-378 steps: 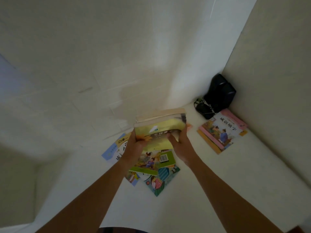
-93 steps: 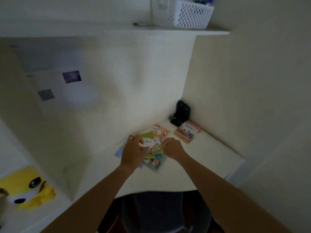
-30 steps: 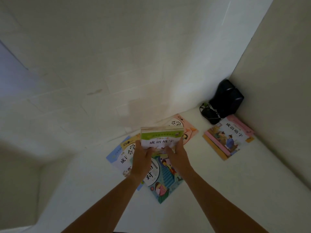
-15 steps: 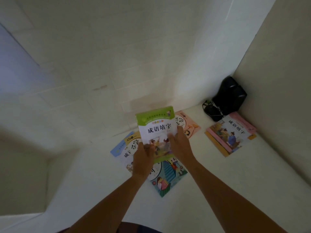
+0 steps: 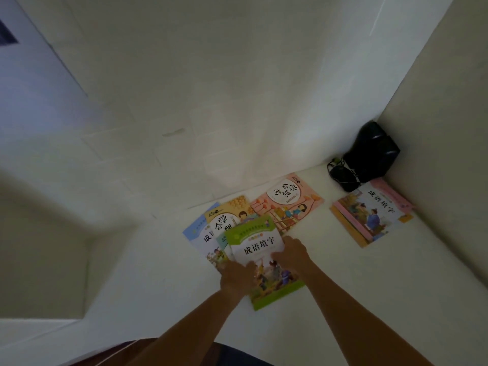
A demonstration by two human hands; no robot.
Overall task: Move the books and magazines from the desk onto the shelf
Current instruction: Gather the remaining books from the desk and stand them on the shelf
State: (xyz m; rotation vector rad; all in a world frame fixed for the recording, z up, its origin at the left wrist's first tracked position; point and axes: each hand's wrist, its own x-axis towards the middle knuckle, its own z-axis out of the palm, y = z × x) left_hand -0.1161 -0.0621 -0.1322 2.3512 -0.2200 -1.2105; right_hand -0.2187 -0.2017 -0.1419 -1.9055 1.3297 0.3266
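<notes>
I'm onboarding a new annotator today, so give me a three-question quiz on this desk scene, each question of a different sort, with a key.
1. True or false: the green-bordered book lies on top of other books.
2. Which hand touches that book? A. left hand only B. right hand only C. both
3. Fill in: the black bag sits in the desk's far ____ corner, behind the pink-edged stack.

Key: 1 true; 2 C; 3 right
</notes>
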